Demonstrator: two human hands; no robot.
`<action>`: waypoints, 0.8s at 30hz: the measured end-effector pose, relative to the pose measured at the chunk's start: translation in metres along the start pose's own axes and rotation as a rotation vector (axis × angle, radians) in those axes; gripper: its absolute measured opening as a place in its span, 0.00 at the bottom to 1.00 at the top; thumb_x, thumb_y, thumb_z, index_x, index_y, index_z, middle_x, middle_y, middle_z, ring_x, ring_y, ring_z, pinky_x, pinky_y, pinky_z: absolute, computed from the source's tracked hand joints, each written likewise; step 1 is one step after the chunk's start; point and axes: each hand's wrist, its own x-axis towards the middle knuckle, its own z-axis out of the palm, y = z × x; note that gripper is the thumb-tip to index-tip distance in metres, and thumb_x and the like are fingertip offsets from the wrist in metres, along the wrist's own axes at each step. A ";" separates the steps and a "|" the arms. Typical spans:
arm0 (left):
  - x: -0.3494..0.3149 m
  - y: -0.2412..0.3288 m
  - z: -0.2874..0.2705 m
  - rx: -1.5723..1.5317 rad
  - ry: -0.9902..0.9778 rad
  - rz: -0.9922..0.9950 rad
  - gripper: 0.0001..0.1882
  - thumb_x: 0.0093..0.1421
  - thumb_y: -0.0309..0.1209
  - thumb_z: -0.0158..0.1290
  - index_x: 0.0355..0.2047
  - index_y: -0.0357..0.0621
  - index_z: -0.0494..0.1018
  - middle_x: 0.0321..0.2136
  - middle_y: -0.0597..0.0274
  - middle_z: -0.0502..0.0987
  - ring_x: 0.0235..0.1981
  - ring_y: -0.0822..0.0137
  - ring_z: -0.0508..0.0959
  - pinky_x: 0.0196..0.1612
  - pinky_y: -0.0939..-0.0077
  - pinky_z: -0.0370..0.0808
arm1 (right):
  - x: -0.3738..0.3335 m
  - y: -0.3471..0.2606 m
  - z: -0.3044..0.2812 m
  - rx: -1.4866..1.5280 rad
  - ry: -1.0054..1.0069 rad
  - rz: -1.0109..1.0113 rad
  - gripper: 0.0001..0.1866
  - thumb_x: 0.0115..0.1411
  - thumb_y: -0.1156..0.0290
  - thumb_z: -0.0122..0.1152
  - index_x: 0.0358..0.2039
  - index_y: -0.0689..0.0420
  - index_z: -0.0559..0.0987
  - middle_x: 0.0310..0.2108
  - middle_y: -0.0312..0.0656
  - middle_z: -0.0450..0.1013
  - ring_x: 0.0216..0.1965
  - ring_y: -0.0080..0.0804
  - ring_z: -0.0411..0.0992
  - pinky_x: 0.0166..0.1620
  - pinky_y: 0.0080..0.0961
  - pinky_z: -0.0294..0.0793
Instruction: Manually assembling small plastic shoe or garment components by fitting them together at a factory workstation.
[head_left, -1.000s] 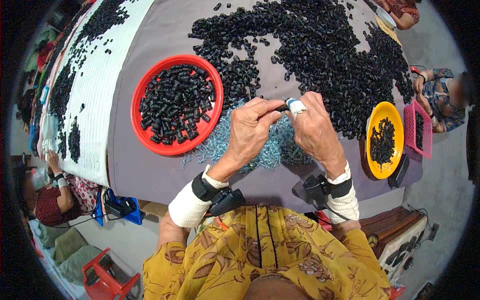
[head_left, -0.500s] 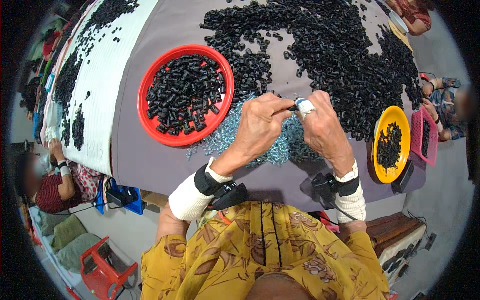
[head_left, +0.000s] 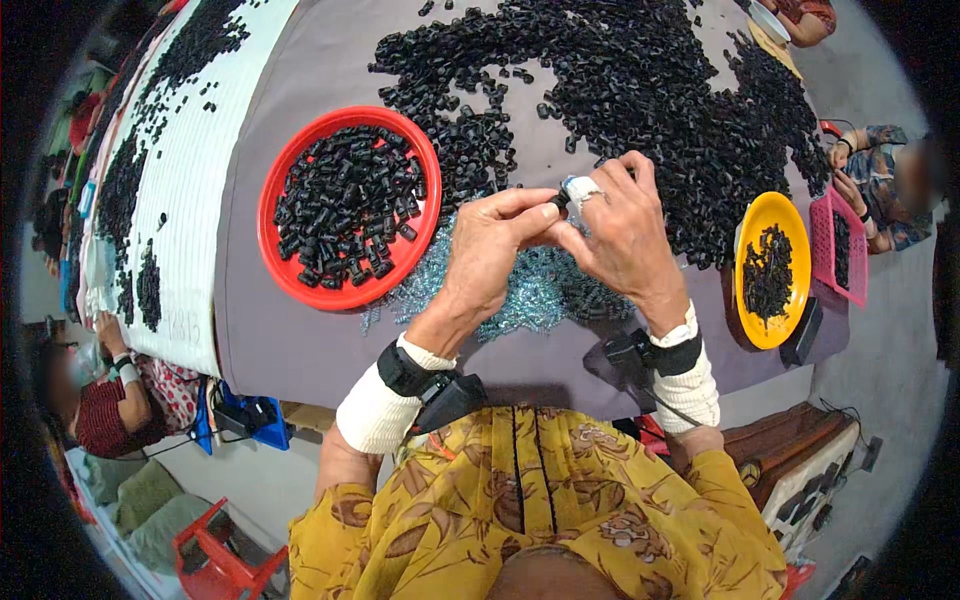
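Above a pile of small, shiny bluish pieces that look like springs (head_left: 535, 290), my two hands meet. Between the thumb and forefinger of my left hand (head_left: 487, 250) is a small black plastic part (head_left: 562, 201). My right hand (head_left: 628, 235) closes on the same part from the other side, one finger wrapped in white and blue tape (head_left: 582, 189). The fingers cover most of the part. To the left of my hands sits a red round tray (head_left: 433, 215) holding many black plastic pieces. Loose black pieces (head_left: 690, 170) lie heaped beyond my hands.
At the right stand a yellow oval tray (head_left: 798, 270) with thin black bits and a pink basket (head_left: 824, 245). A white-covered table (head_left: 190, 230) with more black pieces adjoins on the left. Other people sit at the left and right. Below left is a red chair (head_left: 215, 555).
My hands have drawn closer together, and the right fingers have lifted and bent round the part. The whole view has shifted slightly, so the trays appear further left.
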 end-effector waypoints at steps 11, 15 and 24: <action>0.000 -0.004 -0.004 -0.033 -0.106 -0.061 0.09 0.62 0.31 0.50 0.33 0.38 0.76 0.31 0.63 0.78 0.31 0.75 0.77 0.38 0.76 0.76 | -0.004 0.007 0.008 0.082 -0.021 0.035 0.15 0.44 0.60 0.66 0.22 0.59 0.74 0.24 0.43 0.70 0.32 0.40 0.69 0.44 0.41 0.62; 0.000 -0.004 -0.006 0.018 -0.069 -0.041 0.09 0.61 0.30 0.51 0.33 0.37 0.76 0.31 0.63 0.78 0.32 0.75 0.76 0.38 0.77 0.74 | -0.004 0.004 0.011 0.075 -0.005 0.037 0.16 0.44 0.60 0.65 0.21 0.60 0.74 0.24 0.45 0.70 0.31 0.41 0.68 0.44 0.40 0.62; -0.001 -0.004 -0.004 0.058 -0.082 -0.072 0.11 0.62 0.32 0.51 0.34 0.37 0.76 0.30 0.65 0.77 0.31 0.76 0.75 0.37 0.79 0.72 | -0.009 0.012 0.015 0.142 0.019 -0.017 0.15 0.44 0.63 0.65 0.19 0.62 0.73 0.23 0.47 0.69 0.30 0.43 0.67 0.41 0.38 0.65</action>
